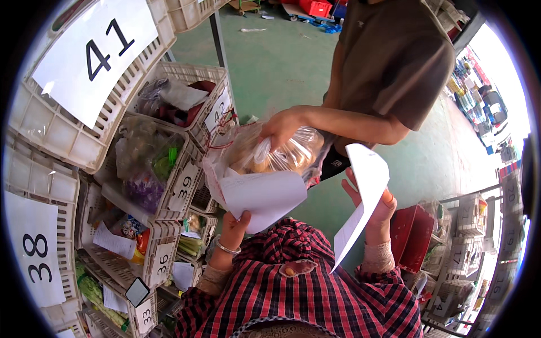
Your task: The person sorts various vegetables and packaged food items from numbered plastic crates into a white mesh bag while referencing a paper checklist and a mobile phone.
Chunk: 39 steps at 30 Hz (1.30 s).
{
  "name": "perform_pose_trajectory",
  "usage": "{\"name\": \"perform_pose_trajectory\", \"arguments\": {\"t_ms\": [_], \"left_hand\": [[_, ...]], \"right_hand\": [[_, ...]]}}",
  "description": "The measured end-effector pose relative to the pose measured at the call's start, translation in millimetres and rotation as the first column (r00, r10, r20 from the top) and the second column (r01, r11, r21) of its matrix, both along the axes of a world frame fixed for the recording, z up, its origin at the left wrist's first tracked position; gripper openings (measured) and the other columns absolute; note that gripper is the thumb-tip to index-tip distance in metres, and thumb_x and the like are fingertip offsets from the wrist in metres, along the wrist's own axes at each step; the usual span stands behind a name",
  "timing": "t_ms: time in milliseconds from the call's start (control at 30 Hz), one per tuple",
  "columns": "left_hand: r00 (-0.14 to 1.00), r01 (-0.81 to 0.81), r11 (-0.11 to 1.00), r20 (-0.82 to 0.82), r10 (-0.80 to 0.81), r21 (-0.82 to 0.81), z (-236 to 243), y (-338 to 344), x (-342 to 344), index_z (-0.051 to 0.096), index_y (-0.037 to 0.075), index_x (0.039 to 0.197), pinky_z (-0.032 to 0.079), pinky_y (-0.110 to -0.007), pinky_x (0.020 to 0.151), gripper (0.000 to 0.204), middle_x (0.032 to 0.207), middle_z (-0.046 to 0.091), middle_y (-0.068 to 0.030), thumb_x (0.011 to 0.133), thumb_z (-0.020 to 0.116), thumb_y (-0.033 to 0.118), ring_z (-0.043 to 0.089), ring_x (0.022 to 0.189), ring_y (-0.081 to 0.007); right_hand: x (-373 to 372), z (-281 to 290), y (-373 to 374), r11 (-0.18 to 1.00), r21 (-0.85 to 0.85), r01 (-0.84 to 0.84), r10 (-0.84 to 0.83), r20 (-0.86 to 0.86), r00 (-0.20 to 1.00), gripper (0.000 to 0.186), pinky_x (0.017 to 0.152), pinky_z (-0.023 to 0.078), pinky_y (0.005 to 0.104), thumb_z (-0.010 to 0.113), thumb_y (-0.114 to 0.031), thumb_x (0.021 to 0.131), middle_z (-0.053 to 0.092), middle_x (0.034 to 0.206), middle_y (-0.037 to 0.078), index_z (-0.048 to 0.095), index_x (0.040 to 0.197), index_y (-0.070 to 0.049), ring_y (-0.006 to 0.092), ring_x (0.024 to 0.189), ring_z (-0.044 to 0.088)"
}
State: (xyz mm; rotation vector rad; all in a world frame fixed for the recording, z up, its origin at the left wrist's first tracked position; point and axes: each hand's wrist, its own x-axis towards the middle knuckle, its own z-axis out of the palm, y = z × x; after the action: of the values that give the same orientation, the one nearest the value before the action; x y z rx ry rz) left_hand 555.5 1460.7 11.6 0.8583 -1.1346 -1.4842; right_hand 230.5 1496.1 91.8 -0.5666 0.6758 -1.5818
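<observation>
Two bare hands, the left hand (233, 230) and the right hand (381, 211), hold two white papers (265, 197), one each. Farther off are one co-worker in a brown short-sleeved shirt (389, 62) and one clear plastic bag of tan contents (290, 158). At left, at least six white slatted plastic crates (42, 163) bear one white number card (98, 50) each; the crates at right are too small to count.

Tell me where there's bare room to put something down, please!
The biggest mostly bare patch is the green floor between the white crates at left and the co-worker's brown shirt. More bare floor lies between that shirt and the red bin. It's crowded by the left hand: white paper, a bulging plastic bag, packed crates.
</observation>
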Motion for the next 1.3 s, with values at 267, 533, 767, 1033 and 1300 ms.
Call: {"name": "perform_pose_trajectory", "arguments": {"t_ms": [267, 533, 767, 1033, 1300], "left_hand": [[0.986, -0.167, 0.979, 0.020, 0.166, 0.114, -13, 4, 36, 0.057, -0.003, 0.098, 0.042, -0.024, 0.071, 0.023, 0.089, 0.060, -0.0007, 0.087, 0.054, 0.017, 0.052, 0.079, -0.0071], [0.949, -0.310, 0.887, 0.166, 0.268, 0.341, -30, 14, 34, 0.058, 0.000, 0.091, 0.042, -0.025, 0.062, 0.021, 0.078, 0.057, 0.0010, 0.086, 0.055, 0.019, 0.050, 0.070, -0.0084], [0.956, -0.213, 0.975, 0.222, 0.194, 0.068, -90, 28, 15, 0.060, -0.003, 0.094, 0.046, -0.031, 0.068, 0.034, 0.085, 0.063, -0.0125, 0.083, 0.055, 0.028, 0.057, 0.079, -0.0149], [0.545, 0.164, 0.857, -0.769, 0.335, 0.489, -93, 43, 11, 0.045, 0.003, 0.122, 0.041, -0.031, 0.089, 0.062, 0.117, 0.053, -0.0103, 0.085, 0.044, 0.052, 0.054, 0.101, -0.0196], [0.846, 0.129, 0.866, -0.509, 0.158, 0.483, -93, 37, -9, 0.043, -0.002, 0.122, 0.049, -0.031, 0.079, 0.066, 0.110, 0.057, -0.0122, 0.081, 0.056, 0.048, 0.058, 0.094, -0.0197]], "right_hand": [[21, -37, -29, 0.965, 0.005, -0.261, 0.257, 0.158, 0.954, 0.051, 0.093, 0.037, 0.0381, 0.060, -0.019, 0.072, 0.054, 0.114, 0.016, 0.048, 0.115, 0.006, 0.0283, 0.106, 0.051], [112, -81, -65, 0.801, 0.248, -0.545, 0.565, -0.010, 0.825, 0.033, 0.093, 0.035, 0.0330, 0.055, -0.015, 0.081, 0.055, 0.112, 0.008, 0.053, 0.109, 0.002, 0.0199, 0.105, 0.050], [139, -101, -73, 0.804, 0.463, -0.373, 0.567, -0.410, 0.714, 0.032, 0.086, 0.039, 0.0277, 0.055, -0.009, 0.083, 0.055, 0.107, 0.007, 0.050, 0.111, 0.005, 0.0144, 0.096, 0.051], [160, -94, -97, 0.790, 0.411, -0.454, 0.608, -0.622, 0.494, 0.029, 0.080, 0.042, 0.0270, 0.057, -0.003, 0.081, 0.059, 0.100, 0.009, 0.052, 0.108, 0.007, 0.0158, 0.088, 0.055], [163, -65, -94, 0.796, 0.408, -0.447, 0.540, -0.813, 0.218, 0.032, 0.079, 0.042, 0.0268, 0.057, 0.004, 0.076, 0.058, 0.099, 0.011, 0.050, 0.108, 0.006, 0.0171, 0.089, 0.055]]}}
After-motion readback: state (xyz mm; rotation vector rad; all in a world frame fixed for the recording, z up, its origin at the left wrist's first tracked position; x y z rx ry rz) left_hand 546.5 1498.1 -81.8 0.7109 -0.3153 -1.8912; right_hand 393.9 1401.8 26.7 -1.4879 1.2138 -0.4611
